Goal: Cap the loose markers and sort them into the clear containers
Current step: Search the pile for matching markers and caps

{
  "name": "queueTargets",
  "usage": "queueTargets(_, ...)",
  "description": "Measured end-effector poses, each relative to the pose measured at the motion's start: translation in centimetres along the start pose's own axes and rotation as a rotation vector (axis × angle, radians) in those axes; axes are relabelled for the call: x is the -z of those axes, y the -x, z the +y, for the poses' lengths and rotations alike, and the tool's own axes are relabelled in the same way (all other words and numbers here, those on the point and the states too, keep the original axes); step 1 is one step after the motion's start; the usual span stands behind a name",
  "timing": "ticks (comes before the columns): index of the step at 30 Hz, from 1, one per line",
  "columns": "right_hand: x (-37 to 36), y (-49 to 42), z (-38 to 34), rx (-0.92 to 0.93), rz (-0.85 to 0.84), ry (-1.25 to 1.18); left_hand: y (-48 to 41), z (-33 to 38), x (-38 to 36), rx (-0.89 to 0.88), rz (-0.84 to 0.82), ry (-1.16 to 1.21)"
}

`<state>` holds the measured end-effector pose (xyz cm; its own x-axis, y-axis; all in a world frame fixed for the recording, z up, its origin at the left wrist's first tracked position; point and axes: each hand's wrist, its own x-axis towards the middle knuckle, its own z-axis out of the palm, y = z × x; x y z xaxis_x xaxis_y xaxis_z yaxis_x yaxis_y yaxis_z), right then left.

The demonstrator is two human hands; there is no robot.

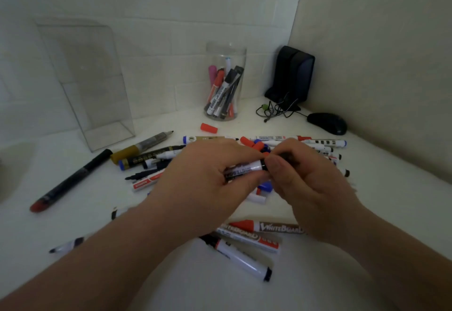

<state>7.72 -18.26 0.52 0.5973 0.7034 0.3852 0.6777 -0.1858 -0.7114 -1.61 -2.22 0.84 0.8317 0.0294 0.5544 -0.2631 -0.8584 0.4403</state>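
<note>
My left hand (203, 178) grips a white-barrelled marker (244, 170) above the pile in the middle of the table. My right hand (305, 183) pinches a black cap (287, 157) at that marker's right end; the joint between them is partly hidden by my thumb. Several loose markers (151, 156) and loose red and blue caps (256, 143) lie spread on the white table. A round clear jar (225, 51) at the back holds several markers. A rectangular clear box (83, 78) stands at the back left with nothing visible inside.
A lone red cap (208, 128) lies in front of the jar. A black mouse (327, 123), tangled cables (276, 110) and a black pouch (292, 75) sit in the back right corner. A long black pen with a red end (71, 181) lies at the left. Walls close in behind and to the right.
</note>
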Motion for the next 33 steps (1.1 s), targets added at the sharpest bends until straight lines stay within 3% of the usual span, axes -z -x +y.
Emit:
queueTargets(6,0.2,0.0,-0.6,-0.042,0.006,-0.228,0.1,0.0,-0.1,0.05,-0.029,0.065)
queueTargets(10,-0.4,0.1,-0.5,-0.019,-0.007,-0.252,-0.1,0.0,0.0,0.134,0.048,0.249)
queueTargets(13,-1.0,0.1,-0.6,-0.013,0.009,-0.196,-0.2,0.4,0.4,0.191,0.129,0.462)
queueTargets(18,-1.8,-0.1,-1.0,0.016,0.026,-0.123,-0.3,0.9,0.4,0.44,0.209,1.081)
queueTargets(22,-1.3,-0.7,-1.9,-0.002,0.098,-0.048,-0.8,0.4,0.5,0.541,0.302,1.314)
queueTargets(27,-1.4,-0.8,-2.3,-0.047,0.001,-0.103,-0.9,0.2,0.8,0.55,0.304,1.307)
queueTargets(33,-1.2,-0.7,-3.0,-0.361,-0.231,-0.565,-1.1,0.1,1.3,0.559,0.284,1.322)
